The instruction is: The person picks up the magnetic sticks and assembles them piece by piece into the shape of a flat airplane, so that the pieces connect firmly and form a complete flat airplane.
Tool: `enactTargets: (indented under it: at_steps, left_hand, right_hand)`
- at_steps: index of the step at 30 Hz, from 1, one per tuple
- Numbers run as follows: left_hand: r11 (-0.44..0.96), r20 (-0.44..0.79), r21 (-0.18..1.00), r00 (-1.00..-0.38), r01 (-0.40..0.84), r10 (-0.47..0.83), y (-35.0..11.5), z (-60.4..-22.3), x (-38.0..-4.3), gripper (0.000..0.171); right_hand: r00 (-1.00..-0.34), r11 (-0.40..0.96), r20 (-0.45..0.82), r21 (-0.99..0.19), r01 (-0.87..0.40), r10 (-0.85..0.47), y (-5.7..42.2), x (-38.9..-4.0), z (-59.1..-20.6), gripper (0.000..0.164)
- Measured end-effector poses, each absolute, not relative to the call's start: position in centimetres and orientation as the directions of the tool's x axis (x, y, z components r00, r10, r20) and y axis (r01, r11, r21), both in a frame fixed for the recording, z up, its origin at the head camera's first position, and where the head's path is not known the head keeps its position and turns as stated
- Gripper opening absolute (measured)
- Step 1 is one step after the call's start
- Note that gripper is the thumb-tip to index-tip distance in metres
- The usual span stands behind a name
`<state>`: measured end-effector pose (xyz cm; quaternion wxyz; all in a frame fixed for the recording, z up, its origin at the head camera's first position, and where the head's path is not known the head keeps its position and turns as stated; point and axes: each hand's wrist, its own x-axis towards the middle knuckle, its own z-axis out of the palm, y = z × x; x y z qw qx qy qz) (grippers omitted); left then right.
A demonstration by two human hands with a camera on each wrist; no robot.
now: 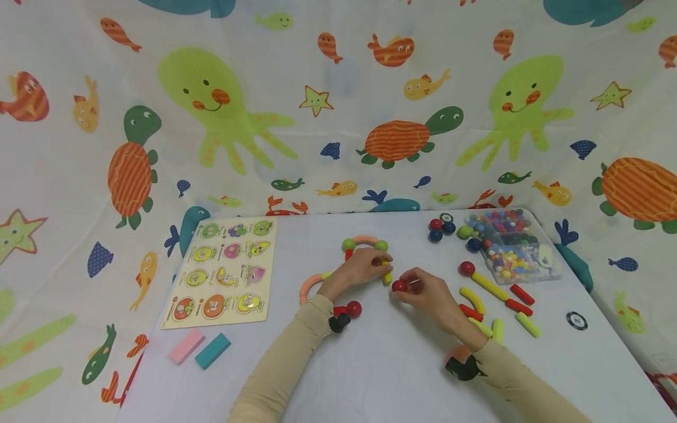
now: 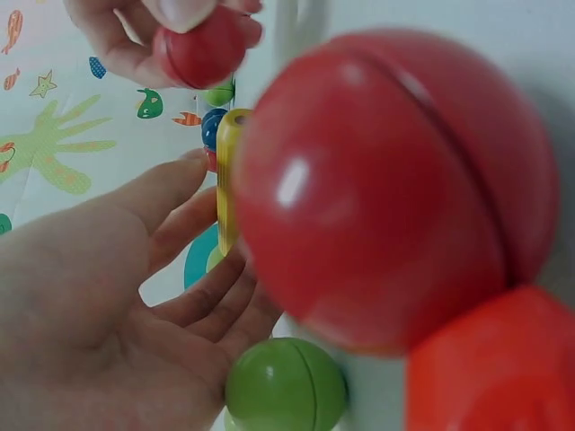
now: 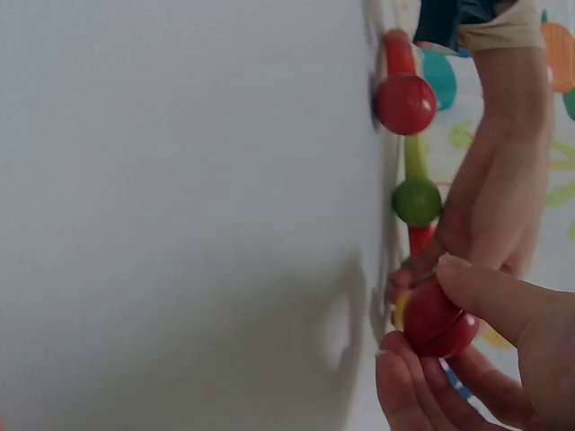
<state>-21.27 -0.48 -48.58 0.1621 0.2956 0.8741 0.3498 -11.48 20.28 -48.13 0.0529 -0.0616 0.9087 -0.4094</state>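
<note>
My right hand (image 1: 429, 296) pinches a red ball (image 1: 399, 285) between thumb and fingers. In the right wrist view, the ball (image 3: 438, 320) shows a groove round it. My left hand (image 1: 359, 271) holds a short yellow stick (image 1: 388, 276) upright in the head view, just left of that ball. The left wrist view shows thumb and fingers about the yellow stick (image 2: 230, 180). Beyond the left hand lies a salmon curved piece (image 1: 365, 239) between two green balls (image 1: 348, 245). Another red ball (image 1: 354, 309) on a red stick lies by the left wrist.
A fruit puzzle board (image 1: 222, 270) lies at left, pink (image 1: 187, 346) and teal blocks (image 1: 213, 351) before it. At right are several sticks (image 1: 490, 286), loose balls (image 1: 435, 235) and a clear bead box (image 1: 513, 247). A patterned cloth (image 1: 338, 117) hangs behind the table.
</note>
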Motion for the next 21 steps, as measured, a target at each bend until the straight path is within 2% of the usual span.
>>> enactTargets:
  at_steps: [21]
  left_hand:
    - [0.567, -0.069, 0.714, -0.765, 0.411, 0.641, -0.5, -48.8, -21.5, 0.037]
  right_hand:
    - [-0.989, 0.677, -0.074, -0.736, -0.031, -0.126, 18.3, -12.3, -49.6, 0.038]
